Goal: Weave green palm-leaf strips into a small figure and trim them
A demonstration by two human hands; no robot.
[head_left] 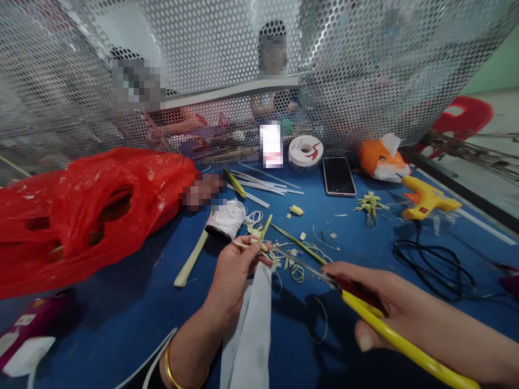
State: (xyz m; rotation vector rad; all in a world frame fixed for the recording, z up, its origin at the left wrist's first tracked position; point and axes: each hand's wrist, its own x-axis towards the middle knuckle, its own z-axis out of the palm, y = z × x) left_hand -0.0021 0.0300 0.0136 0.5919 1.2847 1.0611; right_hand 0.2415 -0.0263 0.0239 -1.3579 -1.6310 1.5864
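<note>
My left hand [231,275] pinches a small folded piece of pale yellow-green leaf strip [258,244] between thumb and fingers. In my right hand [389,297] is a pair of scissors [409,340] with yellow and dark red handles. Their blades point left, with the tips close to the leaf piece; whether they touch it I cannot tell. Under and beside my fingers lie thin leaf scraps [298,273] and curled strips. A white shoe [227,219] with laces sits just beyond my left hand. White cloth-like material [253,335] hangs below that hand.
A red plastic bag [133,183] covers the left side. Toward the back are a lit phone [271,143], a white spool [298,156], a dark phone [339,176] and an orange tissue pack [381,159]. A yellow glue gun [436,202] and black cable [430,265] lie right. Two people sit beyond the perforated screen [348,65].
</note>
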